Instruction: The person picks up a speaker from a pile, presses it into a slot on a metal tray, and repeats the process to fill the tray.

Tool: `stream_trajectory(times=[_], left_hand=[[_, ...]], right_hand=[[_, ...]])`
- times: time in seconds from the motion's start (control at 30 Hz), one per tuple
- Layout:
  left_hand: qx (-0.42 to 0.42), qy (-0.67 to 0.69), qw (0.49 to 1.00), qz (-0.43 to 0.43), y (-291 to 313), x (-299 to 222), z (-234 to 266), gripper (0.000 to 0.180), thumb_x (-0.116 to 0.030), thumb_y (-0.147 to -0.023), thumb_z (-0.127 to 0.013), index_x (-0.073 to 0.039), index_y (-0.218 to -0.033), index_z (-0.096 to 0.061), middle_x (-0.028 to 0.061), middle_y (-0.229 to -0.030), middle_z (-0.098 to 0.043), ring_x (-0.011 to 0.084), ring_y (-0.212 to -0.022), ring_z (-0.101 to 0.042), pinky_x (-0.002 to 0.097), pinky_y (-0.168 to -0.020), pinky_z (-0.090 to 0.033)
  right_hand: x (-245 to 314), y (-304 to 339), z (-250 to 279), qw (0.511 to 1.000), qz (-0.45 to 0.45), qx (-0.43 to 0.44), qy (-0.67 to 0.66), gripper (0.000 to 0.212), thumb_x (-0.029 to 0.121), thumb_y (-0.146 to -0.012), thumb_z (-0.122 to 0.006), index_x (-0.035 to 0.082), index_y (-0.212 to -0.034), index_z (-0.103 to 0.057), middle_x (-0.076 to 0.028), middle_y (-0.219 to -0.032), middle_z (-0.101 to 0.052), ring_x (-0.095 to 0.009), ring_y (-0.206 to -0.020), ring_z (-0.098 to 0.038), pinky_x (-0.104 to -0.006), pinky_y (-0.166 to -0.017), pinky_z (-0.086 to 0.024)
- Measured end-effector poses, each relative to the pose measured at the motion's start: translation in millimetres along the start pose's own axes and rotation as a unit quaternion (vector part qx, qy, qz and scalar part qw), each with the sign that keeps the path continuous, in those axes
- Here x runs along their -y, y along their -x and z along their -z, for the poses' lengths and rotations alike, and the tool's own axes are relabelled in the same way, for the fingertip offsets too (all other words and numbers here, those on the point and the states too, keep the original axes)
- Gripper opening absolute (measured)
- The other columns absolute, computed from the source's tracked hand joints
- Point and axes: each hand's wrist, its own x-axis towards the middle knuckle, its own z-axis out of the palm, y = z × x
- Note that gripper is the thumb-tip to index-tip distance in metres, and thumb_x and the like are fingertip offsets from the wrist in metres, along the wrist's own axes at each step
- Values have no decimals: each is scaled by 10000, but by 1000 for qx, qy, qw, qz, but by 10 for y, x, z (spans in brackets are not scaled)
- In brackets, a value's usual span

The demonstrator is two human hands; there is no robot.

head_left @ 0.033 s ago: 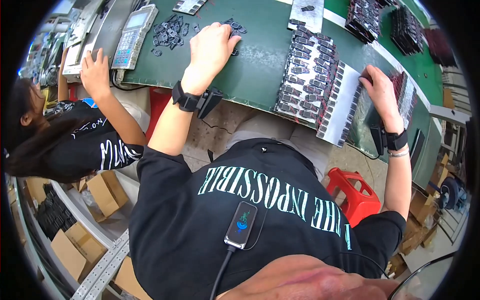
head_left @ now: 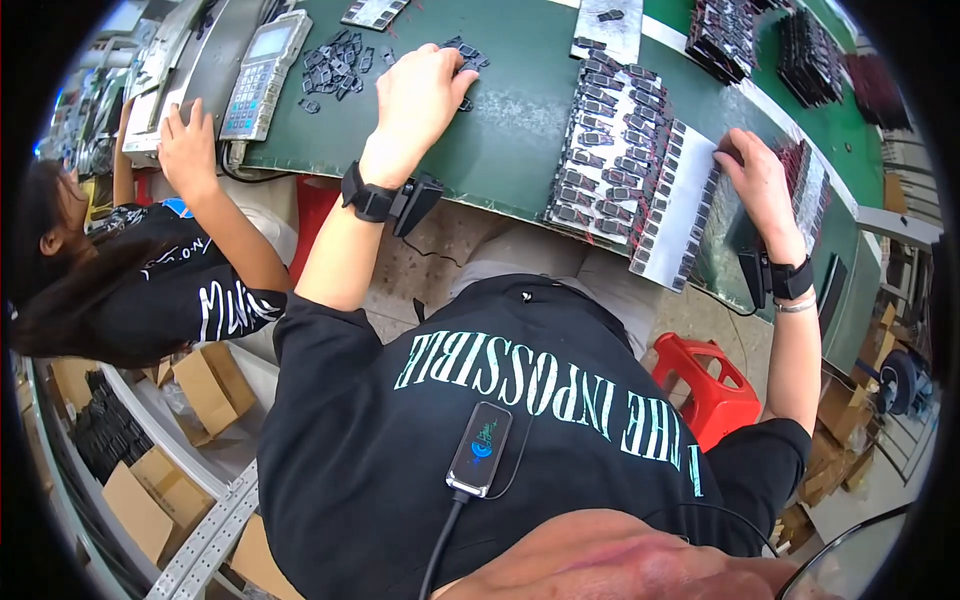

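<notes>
Bright, fairly even light reaches my right hand (head_left: 758, 180), with dimmer floor (head_left: 395, 290) below the green workbench (head_left: 530, 160); at upper left the background clutter (head_left: 97, 82) blurs, edges bow, and black fisheye vignetting fills my corners

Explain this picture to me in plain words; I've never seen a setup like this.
There is no robot here: a person works with two bare hands. The view comes from a wide fisheye camera on their head, looking down, so straight edges bend near the rim. Black devices are strapped to both wrists.

On the green table lie a pile of small dark parts, rows of similar parts with thin red wires, and a pale plate edged with dark pieces. The left hand is curled over more small parts; its grip is hidden. The right hand has its fingertips by the plate's edge; whether it grips anything is unclear. Another person's hand, at left, is beside a keypad device.
</notes>
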Motion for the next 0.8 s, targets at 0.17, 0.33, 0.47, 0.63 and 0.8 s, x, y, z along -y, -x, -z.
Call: stream_trajectory(times=[0.17, 0.33, 0.47, 0.63, 0.8], left_hand=[[1, 171, 984, 49, 8, -131, 173, 164, -209, -875, -705, -49, -908, -688, 78, -820, -660, 218, -765, -674, 339, -684, -548], [82, 568, 812, 100, 2, -825, 477, 104, -95, -932, -651, -15, -989, -688, 67, -875, -713, 129, -749, -690, 256, -693, -568], [108, 690, 711, 88, 58, -1468, 427, 112, -43, -962, -607, 21, -1036, -661, 80, -931, -726, 119, -804, -700, 246, -737, -581], [128, 732, 662, 92, 191, -1756, 256, 160, -46, -983, -581, 52, -1104, -615, 113, -953, -725, 141, -864, -715, 256, -774, -590], [172, 757, 616, 131, 275, -1733, 178, 176, -54, -996, -562, 59, -1127, -594, 139, -971, -720, 164, -898, -718, 264, -796, -596]], right_hand=[[609, 290, 410, 958, -134, -67, -243, 103, 49, -949, -614, -3, -1038, -619, -77, -997, -688, -195, -888, -676, -300, -795, -517], [1248, 551, 172, 776, -128, -131, -604, 153, 35, -967, -599, -15, -1110, -623, -81, -1026, -672, -179, -935, -683, -305, -859, -544], [1502, 470, 14, 713, -158, -139, -669, 155, 16, -959, -612, -30, -1106, -616, -94, -1033, -667, -167, -935, -683, -286, -846, -550], [1473, 440, -157, 728, -171, -244, -618, 154, 22, -933, -647, -17, -1082, -656, -45, -969, -684, -85, -869, -656, -209, -795, -529], [1329, 485, -228, 798, -179, -209, -536, 173, -23, -938, -631, -37, -1111, -624, -69, -1025, -666, -119, -934, -654, -246, -841, -540]])
